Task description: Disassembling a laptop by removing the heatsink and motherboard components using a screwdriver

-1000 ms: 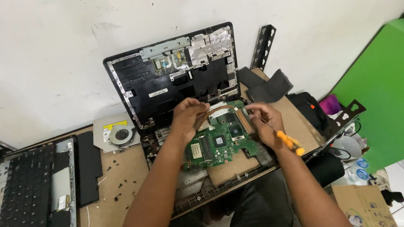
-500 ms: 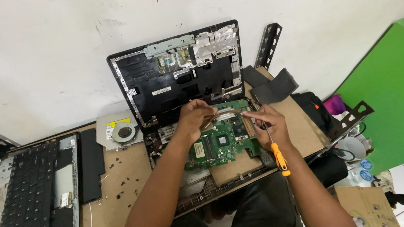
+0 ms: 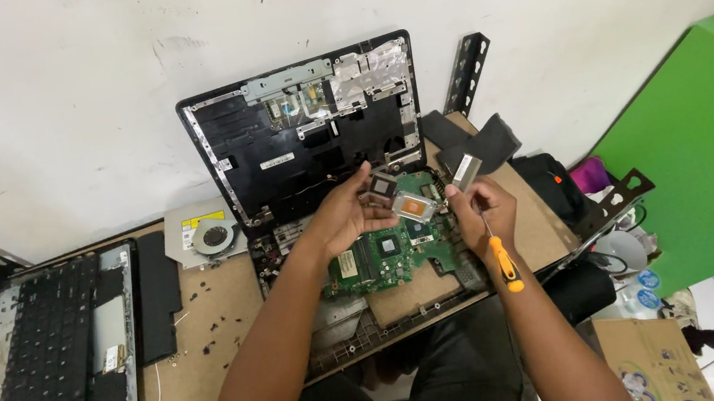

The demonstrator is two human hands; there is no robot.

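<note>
While the left hand [image 3: 350, 214] is gripping 1 end of the metal heat sink [image 3: 415, 206] above the green board [image 3: 385, 255], lifting it slowly and level seems best. The right hand [image 3: 484, 214] is pinching the shiny other end and also holding an orange screwdriver [image 3: 503, 263]. It is looking thin, silver and copper.

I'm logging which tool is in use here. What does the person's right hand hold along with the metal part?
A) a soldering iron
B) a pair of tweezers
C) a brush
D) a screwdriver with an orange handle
D: the right hand grips a screwdriver whose orange handle hangs down below the fist, above the green motherboard, while the left hand supports the metal heatsink piece.
</note>
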